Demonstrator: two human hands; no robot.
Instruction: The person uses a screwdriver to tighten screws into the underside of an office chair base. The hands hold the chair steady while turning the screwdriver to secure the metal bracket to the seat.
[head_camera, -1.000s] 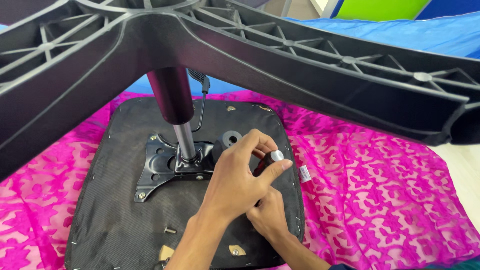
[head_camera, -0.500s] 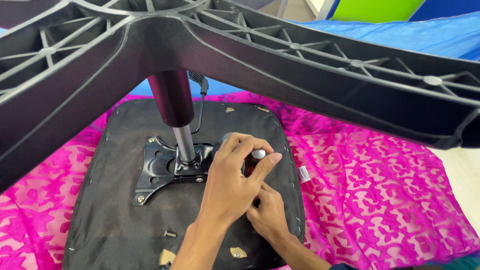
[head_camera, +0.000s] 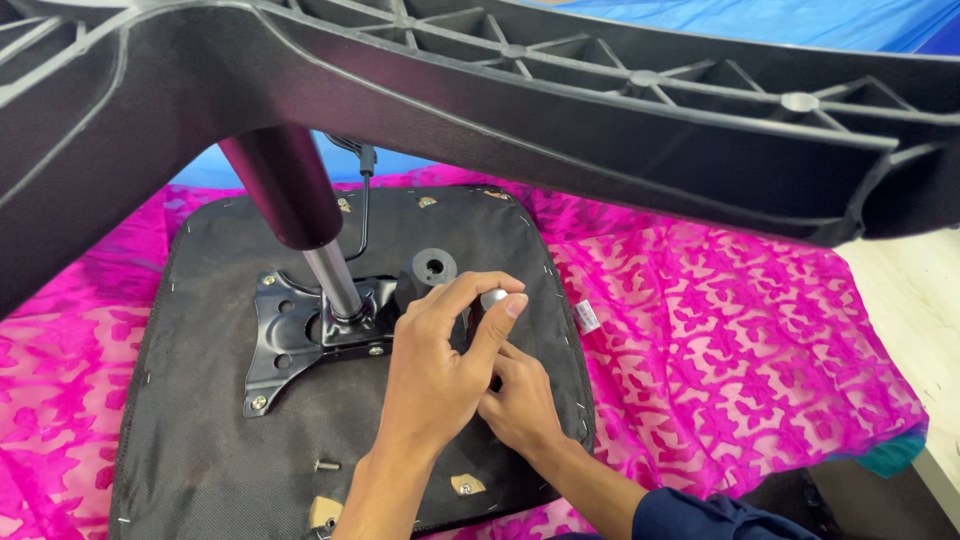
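An upturned black chair seat (head_camera: 220, 440) lies on a pink patterned cloth. A metal mounting plate (head_camera: 285, 345) is bolted to it, and the gas cylinder (head_camera: 300, 215) rises from the plate to the black star base (head_camera: 560, 110) overhead. My left hand (head_camera: 435, 375) is closed around a dark upright tool with a silver cap (head_camera: 493, 297), just right of the plate. My right hand (head_camera: 522, 405) sits lower, pinching the tool's bottom end against the seat. A round black knob (head_camera: 433, 267) stands just behind my fingers.
A loose bolt (head_camera: 327, 465) lies on the seat near my left wrist. The pink cloth (head_camera: 740, 350) spreads to the right over a pale floor (head_camera: 925, 300). A thin lever (head_camera: 362, 200) rises beside the cylinder. Blue sheeting (head_camera: 800, 25) lies behind the base.
Both hands have shifted a little to the left on the seat, and my left fingers have turned around the silver-capped tool. The view has tilted slightly.
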